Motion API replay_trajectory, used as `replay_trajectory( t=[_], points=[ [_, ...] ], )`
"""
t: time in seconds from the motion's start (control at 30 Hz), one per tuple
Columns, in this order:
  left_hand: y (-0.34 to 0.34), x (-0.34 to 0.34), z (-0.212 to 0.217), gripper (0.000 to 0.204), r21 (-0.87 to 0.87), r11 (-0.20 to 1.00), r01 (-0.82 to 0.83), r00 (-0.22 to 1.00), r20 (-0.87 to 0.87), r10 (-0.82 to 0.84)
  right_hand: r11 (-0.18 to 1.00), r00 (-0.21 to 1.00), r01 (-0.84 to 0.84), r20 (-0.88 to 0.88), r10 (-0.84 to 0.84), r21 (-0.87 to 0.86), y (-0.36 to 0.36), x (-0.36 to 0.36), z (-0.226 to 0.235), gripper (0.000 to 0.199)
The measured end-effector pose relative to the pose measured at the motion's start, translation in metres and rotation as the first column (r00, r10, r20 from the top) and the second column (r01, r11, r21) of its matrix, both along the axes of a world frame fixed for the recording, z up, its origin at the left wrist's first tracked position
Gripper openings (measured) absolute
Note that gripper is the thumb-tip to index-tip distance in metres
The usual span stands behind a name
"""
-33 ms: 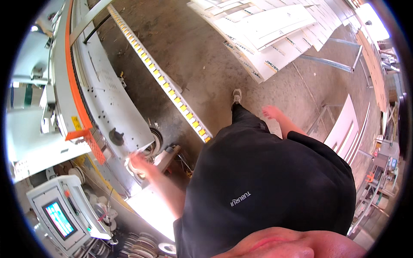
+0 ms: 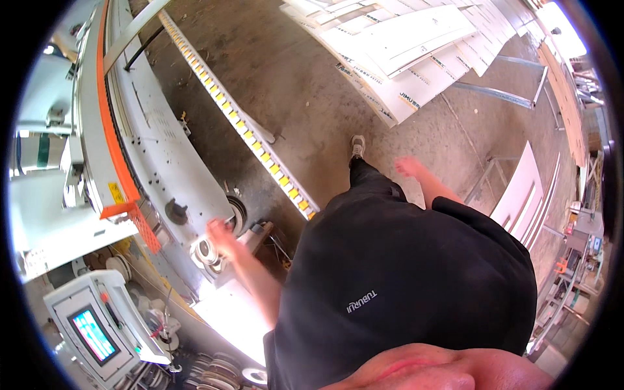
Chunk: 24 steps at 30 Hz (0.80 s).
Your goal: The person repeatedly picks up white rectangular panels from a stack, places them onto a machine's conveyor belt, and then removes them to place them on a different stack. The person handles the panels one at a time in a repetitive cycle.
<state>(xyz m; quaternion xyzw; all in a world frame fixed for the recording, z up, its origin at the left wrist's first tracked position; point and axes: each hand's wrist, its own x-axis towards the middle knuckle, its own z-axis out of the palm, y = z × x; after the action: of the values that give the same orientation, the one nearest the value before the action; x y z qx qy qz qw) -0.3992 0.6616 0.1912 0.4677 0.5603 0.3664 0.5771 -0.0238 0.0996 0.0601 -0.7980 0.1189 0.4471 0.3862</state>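
Note:
My left hand [image 2: 221, 237] is out to the left, smeared by motion, above a white ring-shaped roll [image 2: 207, 253] beside the long machine [image 2: 170, 162]. I cannot tell whether it touches the roll, and its fingers do not show clearly. On the other side, my right hand [image 2: 408, 167] hangs in the air over the concrete floor. Its fingers are loosely bent, and I see nothing in them. A rail with yellow rollers [image 2: 250, 136] runs diagonally between the machine and my body.
White boards [image 2: 416, 75] lie stacked ahead. Metal frames [image 2: 497, 97] and leaning white panels [image 2: 519, 195] stand at right. The machine's orange edge [image 2: 112, 123] runs along the left. A control panel with a lit screen [image 2: 93, 335] and several rolls [image 2: 221, 374] sit at lower left.
My left hand has shifted slightly right and toward my body, uncovering more of the white roll. My right hand has barely moved. The view has shifted slightly.

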Motion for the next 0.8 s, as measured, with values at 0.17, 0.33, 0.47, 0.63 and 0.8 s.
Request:
replay_trajectory(
  t=[0.17, 0.33, 0.47, 0.63, 0.8],
  points=[
    [-0.087, 0.157, -0.07, 0.07, -0.014, 0.956, 0.293, 0.942, -0.168, -0.291, 0.987, 0.97, 0.135, 0.188, -0.151, 0.092, 0.053, 0.144, -0.01, 0.039],
    [-0.134, 0.225, -0.058, 0.088, 0.127, 0.877, 0.463, 0.427, -0.899, -0.095, 0.887, 0.87, 0.426, 0.189, -0.456, 0.181, 0.065, 0.312, -0.04, 0.048],
    [-0.143, 0.239, -0.047, 0.086, 0.066, 0.926, 0.372, 0.357, -0.931, -0.077, 0.881, 0.863, 0.466, 0.176, -0.474, 0.084, 0.06, 0.423, -0.076, 0.057],
    [-0.136, 0.277, -0.043, 0.086, -0.017, 0.942, 0.335, 0.182, -0.98, -0.083, 0.635, 0.627, 0.769, 0.281, -0.727, -0.071, 0.069, 0.51, -0.087, 0.096],
    [-0.139, 0.261, -0.061, 0.082, 0.004, 0.93, 0.368, 0.214, -0.974, -0.08, 0.598, 0.579, 0.798, 0.373, -0.725, -0.076, 0.086, 0.52, -0.073, 0.106]
  ],
)
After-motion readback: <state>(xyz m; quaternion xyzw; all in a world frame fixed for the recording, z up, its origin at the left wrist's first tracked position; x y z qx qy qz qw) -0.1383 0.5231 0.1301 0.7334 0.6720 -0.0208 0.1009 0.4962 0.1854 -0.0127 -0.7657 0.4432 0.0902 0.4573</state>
